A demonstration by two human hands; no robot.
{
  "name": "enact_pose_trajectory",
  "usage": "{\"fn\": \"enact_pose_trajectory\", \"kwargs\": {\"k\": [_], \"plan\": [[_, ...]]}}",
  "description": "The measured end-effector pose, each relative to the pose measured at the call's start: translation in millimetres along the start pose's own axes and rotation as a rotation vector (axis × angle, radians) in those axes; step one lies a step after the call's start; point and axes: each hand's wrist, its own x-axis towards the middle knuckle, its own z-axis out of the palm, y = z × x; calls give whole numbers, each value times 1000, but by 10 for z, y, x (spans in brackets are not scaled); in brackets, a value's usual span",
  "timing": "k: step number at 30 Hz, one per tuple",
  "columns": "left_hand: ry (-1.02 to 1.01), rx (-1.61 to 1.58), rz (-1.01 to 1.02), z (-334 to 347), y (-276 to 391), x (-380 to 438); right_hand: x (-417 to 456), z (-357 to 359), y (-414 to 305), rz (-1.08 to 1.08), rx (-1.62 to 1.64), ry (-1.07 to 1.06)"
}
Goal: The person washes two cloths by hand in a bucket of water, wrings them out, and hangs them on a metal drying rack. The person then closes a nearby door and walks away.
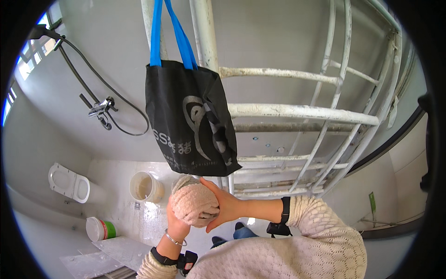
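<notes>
A bundled pink cloth (pixel 195 204), with some grey cloth at its top and lower right, is held between my two hands. My left hand (pixel 177 219) cups it from the left and below. My right hand (pixel 223 205) presses on its right side, thumb and fingers spread around it. Just above the bundle hangs a black fabric bag (pixel 190 122) with blue straps and printed writing, in front of white metal tubes. The bag's inside is hidden.
White scaffold bars (pixel 303 113) stand at the right. On the left are a shower mixer (pixel 101 107) with a hose, a toilet (pixel 69 182), an open bucket (pixel 142 186), a tub (pixel 95 229) and boards (pixel 122 249) on a wet floor.
</notes>
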Motion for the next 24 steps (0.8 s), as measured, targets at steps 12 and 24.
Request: {"fn": "enact_pose_trajectory", "kwargs": {"k": [12, 24], "plan": [[-434, -69, -88, 146, 288, 553, -184, -486, -242, 82, 307, 216], [-411, 9, -333, -209, -168, 321, -823, -1732, -1083, 150, 521, 531]]}}
